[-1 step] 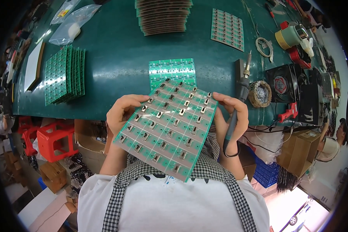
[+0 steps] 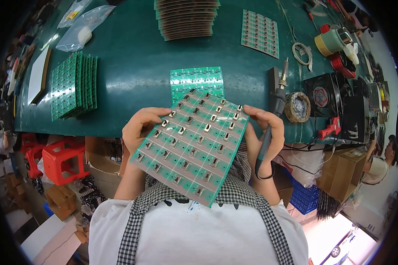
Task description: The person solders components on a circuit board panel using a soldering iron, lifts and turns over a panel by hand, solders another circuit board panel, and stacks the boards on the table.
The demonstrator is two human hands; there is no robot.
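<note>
A panel of circuit boards (image 2: 191, 140) is held up in front of me, tilted, with rows of small slide switches on it. My left hand (image 2: 141, 126) grips its left edge, with the fingers curled and partly hidden behind it. On the other side, my right hand (image 2: 266, 132) pinches the panel's upper right edge. That same hand also keeps a soldering iron (image 2: 276, 101) between its fingers, tip pointing away from me and cord by the wrist. Just beyond the panel, another green circuit board panel (image 2: 197, 78) lies on the table, partly covered from view.
On the green table (image 2: 128, 62) stand a left stack of panels (image 2: 70, 86) and a far stack (image 2: 188, 20). A single panel (image 2: 260, 34) lies far right. Near the iron are a round tin (image 2: 297, 107) and a black fan (image 2: 320, 95). Red stools (image 2: 66, 159) stand lower left.
The panel's near edge has tipped very slightly; both hands keep their places and their hold. Nothing else has visibly moved.
</note>
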